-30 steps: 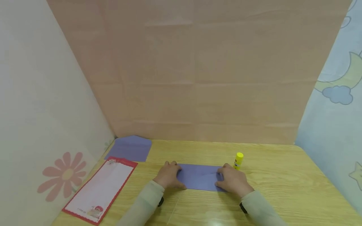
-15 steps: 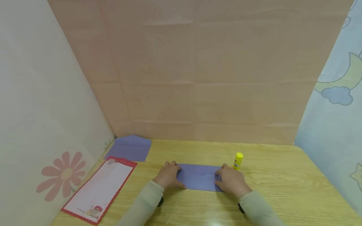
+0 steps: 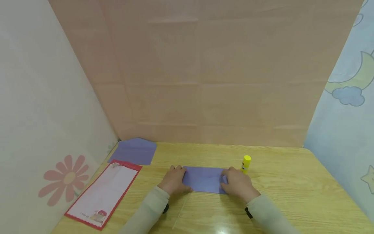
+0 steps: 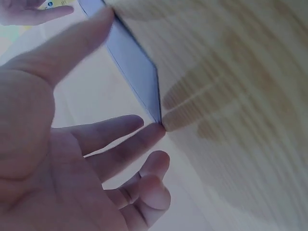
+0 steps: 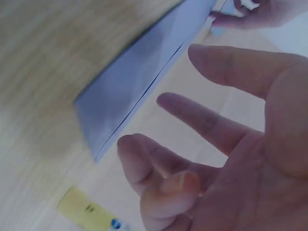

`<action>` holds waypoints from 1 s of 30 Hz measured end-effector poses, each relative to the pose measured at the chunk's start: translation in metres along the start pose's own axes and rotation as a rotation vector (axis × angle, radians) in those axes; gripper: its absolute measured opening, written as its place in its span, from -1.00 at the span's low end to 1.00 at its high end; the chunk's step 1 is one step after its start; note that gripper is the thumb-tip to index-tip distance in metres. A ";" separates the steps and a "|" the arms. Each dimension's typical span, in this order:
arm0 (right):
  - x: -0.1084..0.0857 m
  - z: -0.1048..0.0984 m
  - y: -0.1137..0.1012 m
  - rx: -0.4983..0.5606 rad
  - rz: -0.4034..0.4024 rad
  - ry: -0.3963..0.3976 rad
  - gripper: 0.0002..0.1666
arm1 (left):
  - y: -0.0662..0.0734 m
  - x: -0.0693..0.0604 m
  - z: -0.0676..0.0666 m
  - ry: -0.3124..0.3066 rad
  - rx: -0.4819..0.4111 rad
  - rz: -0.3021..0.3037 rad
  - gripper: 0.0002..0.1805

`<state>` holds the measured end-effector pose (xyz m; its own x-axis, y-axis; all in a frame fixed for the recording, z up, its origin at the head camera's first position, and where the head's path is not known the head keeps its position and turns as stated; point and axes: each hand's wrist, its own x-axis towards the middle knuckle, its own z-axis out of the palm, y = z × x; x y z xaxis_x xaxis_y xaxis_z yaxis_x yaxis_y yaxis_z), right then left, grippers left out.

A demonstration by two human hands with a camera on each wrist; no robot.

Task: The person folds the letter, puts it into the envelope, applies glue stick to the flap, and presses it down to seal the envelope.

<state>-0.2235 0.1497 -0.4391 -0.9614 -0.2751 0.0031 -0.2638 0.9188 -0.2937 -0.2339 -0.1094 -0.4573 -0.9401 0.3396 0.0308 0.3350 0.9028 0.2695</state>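
A flat purple envelope (image 3: 203,179) lies on the wooden table between both hands. At its left end is my left hand (image 3: 174,180); in the left wrist view its straight thumb meets one long edge and a fingertip touches a corner. My right hand (image 3: 238,182) is at the right end. Seen from the right wrist, its fingers are spread and loosely bent beside the envelope (image 5: 139,79), and a thin dark gap runs between the paper layers. Just behind the right hand stands a yellow glue stick (image 3: 246,162).
Another purple envelope (image 3: 134,153) with a pointed flap lies at the back left. In front of it is a red-bordered white sheet (image 3: 105,193). A brown paper backdrop (image 3: 201,107) rises behind the table (image 3: 286,185), with patterned walls on both sides.
My right hand has shifted slightly left along the envelope. The left hand keeps its place. The whole head view has tilted a little.
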 end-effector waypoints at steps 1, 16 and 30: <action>-0.002 0.002 -0.003 0.006 -0.019 0.010 -0.61 | 0.000 0.000 0.000 0.003 0.007 -0.001 -0.16; -0.002 0.023 -0.026 0.020 -0.175 0.023 -0.66 | 0.015 -0.016 -0.002 0.024 0.045 0.080 -0.46; 0.050 0.022 -0.014 0.071 -0.032 -0.042 -0.60 | 0.031 -0.031 -0.006 -0.013 0.035 0.161 -0.64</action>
<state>-0.2660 0.1170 -0.4560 -0.9481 -0.3168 -0.0266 -0.2864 0.8875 -0.3611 -0.1953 -0.0938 -0.4439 -0.8733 0.4837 0.0582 0.4833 0.8452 0.2283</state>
